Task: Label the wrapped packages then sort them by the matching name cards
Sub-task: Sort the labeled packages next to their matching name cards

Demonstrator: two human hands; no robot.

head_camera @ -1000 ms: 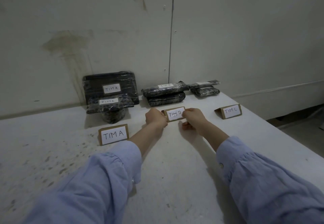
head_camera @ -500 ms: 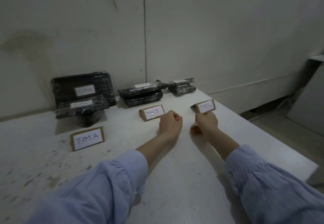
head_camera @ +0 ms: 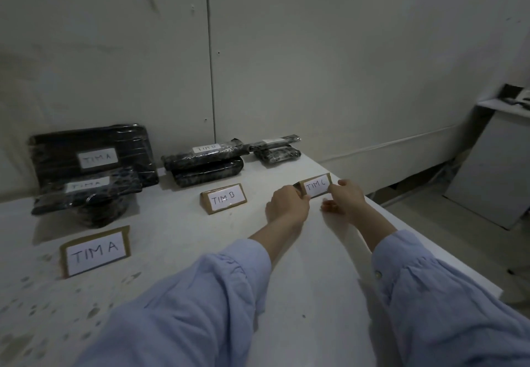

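now off the brown cardboard tim b name card (head_camera: 223,198), your left hand (head_camera: 286,204) and right hand (head_camera: 345,198) pinch the ends of the tim c card (head_camera: 315,186) on the white desk (head_camera: 301,266), likely the last tidy-up.

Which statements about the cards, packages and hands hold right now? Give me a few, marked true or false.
1. The left hand and right hand both hold the TIM C card. True.
2. The TIM B card lies flat, face down. False: it stands upright, lettering toward the person.
3. The large wrapped package at the wall bears a TIM A label. True.
4. The TIM A card stands at the right end of the row. False: it is at the left end.
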